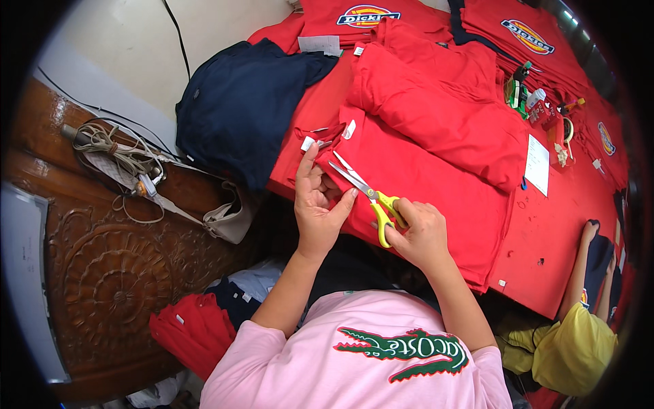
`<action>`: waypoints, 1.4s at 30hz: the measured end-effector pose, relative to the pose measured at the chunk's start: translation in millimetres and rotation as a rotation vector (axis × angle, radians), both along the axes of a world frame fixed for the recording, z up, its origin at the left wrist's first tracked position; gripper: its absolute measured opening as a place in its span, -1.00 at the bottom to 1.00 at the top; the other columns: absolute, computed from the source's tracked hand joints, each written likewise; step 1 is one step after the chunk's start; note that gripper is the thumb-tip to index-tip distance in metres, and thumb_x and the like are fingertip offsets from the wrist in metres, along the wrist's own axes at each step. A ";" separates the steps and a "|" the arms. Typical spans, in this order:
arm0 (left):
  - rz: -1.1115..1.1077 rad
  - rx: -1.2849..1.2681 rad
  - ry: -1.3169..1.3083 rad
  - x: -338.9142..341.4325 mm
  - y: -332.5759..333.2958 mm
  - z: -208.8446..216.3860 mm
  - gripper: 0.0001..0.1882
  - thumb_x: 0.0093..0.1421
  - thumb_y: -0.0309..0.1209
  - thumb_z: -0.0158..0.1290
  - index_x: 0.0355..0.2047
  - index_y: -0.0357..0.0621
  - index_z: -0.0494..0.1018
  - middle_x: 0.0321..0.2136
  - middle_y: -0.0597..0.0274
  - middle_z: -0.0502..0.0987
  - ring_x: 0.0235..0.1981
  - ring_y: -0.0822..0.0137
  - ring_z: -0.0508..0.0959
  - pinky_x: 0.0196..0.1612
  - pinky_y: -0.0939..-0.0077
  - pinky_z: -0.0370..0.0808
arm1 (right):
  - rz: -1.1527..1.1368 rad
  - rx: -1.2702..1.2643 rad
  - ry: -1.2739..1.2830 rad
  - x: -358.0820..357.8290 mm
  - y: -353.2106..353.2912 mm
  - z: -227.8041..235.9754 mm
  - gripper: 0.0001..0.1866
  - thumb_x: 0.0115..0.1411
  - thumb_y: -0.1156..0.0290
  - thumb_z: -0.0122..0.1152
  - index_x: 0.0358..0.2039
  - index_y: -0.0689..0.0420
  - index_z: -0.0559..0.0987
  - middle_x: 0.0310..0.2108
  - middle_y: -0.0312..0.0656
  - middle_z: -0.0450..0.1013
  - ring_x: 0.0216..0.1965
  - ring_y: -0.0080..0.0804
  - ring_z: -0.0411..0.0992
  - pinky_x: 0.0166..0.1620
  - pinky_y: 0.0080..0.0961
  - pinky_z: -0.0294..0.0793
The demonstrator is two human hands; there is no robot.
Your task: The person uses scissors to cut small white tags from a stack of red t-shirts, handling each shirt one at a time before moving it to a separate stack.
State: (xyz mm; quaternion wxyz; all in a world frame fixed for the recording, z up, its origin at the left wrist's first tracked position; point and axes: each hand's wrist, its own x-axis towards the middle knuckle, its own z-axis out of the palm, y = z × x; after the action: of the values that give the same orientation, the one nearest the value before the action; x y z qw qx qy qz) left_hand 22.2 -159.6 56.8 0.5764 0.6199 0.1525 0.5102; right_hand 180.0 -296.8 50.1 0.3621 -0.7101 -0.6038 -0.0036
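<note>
Left hand [315,208] sat at red shirt's [426,198] edge, thumb spread, probably steadying cloth; pinch couldn't be told. Right hand [424,233] gripped scissors [372,194] by handles, blades parted.

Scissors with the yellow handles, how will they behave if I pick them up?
The scissors probably feel stiff, given their straight metal blades. They may swing open or shut when lifted, since the blades stand apart at a pivot. Their pointed tips could snag the red cloth nearby.
</note>
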 end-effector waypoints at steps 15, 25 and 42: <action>0.321 -0.110 0.022 -20.4 13.4 -23.2 -0.23 0.33 -0.74 0.04 0.51 -0.20 0.10 0.41 -0.02 0.30 0.31 0.28 0.43 0.31 0.41 0.41 | -0.531 0.228 0.787 79.1 -88.6 -15.5 -0.79 0.43 0.37 0.31 -0.31 0.21 0.55 -0.59 -0.41 0.37 -0.55 -0.72 0.34 -0.50 -0.59 0.29; 0.383 -0.267 0.378 -83.2 63.8 -109.3 -0.66 0.36 -0.60 0.17 0.14 -0.29 0.52 -0.08 0.20 0.59 -0.10 0.44 0.60 -0.04 0.57 0.55 | -0.741 0.183 0.958 89.8 -257.5 -29.2 -0.90 0.38 0.50 0.32 -0.26 0.22 0.56 -0.50 -0.34 0.49 -0.48 -0.71 0.40 -0.43 -0.68 0.40; 0.190 -0.481 0.671 -88.1 97.2 -45.0 -0.83 0.41 -0.30 0.01 -0.24 -0.10 0.50 -0.50 0.32 0.60 -0.54 0.49 0.57 -0.37 0.60 0.48 | -0.636 -0.322 0.799 98.2 -224.6 -8.8 -0.79 0.08 0.59 0.46 -0.30 0.26 0.58 -0.52 -0.41 0.39 -0.47 -0.66 0.23 -0.38 -0.54 0.27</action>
State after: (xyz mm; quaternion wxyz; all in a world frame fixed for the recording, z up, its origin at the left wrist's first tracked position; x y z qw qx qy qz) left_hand -65.9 -62.3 11.8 0.5735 0.5827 0.5027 0.2808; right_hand 278.1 -521.4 41.2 0.4312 -0.8506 -0.1669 0.2503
